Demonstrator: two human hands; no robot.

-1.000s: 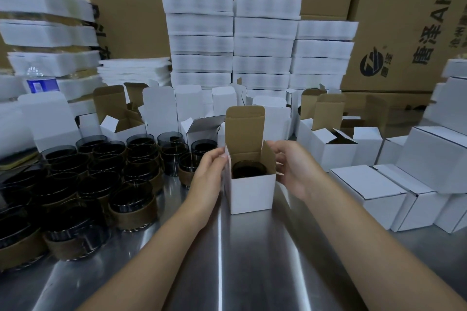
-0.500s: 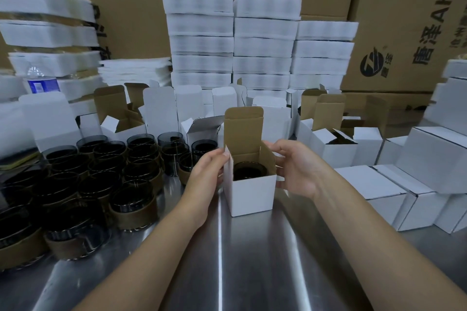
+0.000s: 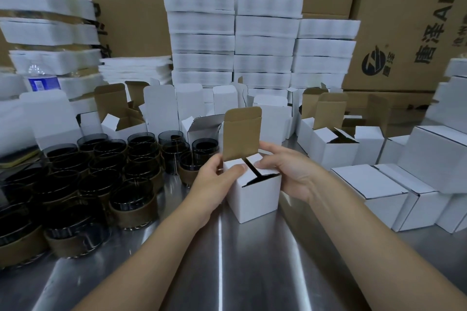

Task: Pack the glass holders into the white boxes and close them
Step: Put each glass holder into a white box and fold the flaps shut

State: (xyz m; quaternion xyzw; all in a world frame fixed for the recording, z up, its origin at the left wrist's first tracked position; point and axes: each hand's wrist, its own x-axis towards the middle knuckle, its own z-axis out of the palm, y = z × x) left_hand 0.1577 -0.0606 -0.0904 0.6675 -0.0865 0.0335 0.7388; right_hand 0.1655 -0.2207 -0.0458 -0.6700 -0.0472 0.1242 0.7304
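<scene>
Centre frame on the table (image 3: 252, 272): white box (image 3: 255, 194), lid (image 3: 241, 134) upright, for tucking last. Left grip (image 3: 214, 179) and right grip (image 3: 288, 171) clasping its top, thumbs (image 3: 237, 170) pinning side flaps (image 3: 231, 163) down over the glass holder, presumably inside, unseen.

The 2 bare forearms reach forward and angle in toward each other. The left hand (image 3: 214, 182) grips the upper left corner of the white box (image 3: 255, 197), thumb laid flat across the left side flap. The right hand (image 3: 290, 174) cups the right side, thumb pressing the right flap down, index finger stretched out above it.
</scene>
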